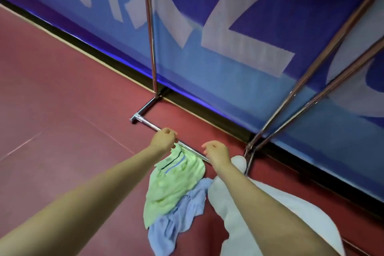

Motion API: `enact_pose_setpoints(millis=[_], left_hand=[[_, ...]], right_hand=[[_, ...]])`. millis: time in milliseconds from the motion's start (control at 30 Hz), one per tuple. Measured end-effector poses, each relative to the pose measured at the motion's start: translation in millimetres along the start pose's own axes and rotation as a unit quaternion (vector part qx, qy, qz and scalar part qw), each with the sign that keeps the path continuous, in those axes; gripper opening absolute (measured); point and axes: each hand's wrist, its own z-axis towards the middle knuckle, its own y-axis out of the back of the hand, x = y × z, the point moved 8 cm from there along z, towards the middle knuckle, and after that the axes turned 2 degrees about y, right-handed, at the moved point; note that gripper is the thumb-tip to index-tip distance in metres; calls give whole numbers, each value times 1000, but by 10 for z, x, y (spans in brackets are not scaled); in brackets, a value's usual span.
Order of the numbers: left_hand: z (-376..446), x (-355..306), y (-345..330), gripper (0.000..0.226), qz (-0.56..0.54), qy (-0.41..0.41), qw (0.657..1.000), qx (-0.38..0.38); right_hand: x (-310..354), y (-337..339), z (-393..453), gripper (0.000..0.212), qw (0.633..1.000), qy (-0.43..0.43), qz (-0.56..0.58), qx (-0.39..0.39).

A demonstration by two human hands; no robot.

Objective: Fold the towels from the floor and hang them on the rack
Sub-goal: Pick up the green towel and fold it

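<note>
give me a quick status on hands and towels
Left hand grips green towel by its top edge. Right hand loosely curled, empty. Blue towel heaped on floor beneath green. Rack base bar just behind hands.

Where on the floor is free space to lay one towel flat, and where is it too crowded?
The red floor left of the rack's base bar and the left hand is bare. It is crowded lower centre: the green towel, blue towel and white towel lie bunched between the arms, by the right hand.
</note>
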Motion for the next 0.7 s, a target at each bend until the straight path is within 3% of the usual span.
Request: enact_pose_setpoints(millis=[133, 233, 433, 533, 667, 700], left_hand=[[281, 901, -147, 18, 76, 45, 996, 5], [434, 1505, -250, 22, 149, 87, 985, 9], [615, 2472, -337, 37, 124, 193, 973, -33], [692, 2829, -391, 28, 112, 221, 968, -45], [771, 3076, -530, 10, 132, 231, 964, -10], [790, 3121, -545, 17, 134, 230, 964, -17]], right_hand=[[-824, -502, 123, 16, 990, -128, 4, 55], [-1212, -807, 223, 17, 983, -153, -31, 95], [-1595, -1218, 392, 22, 963, -91, -188, 169], [-1724, -1410, 493, 18, 943, -42, -263, 198], [-1936, -1676, 593, 44, 905, 10, -337, 260], [-1993, -1714, 609, 46, 897, 9, -348, 273]])
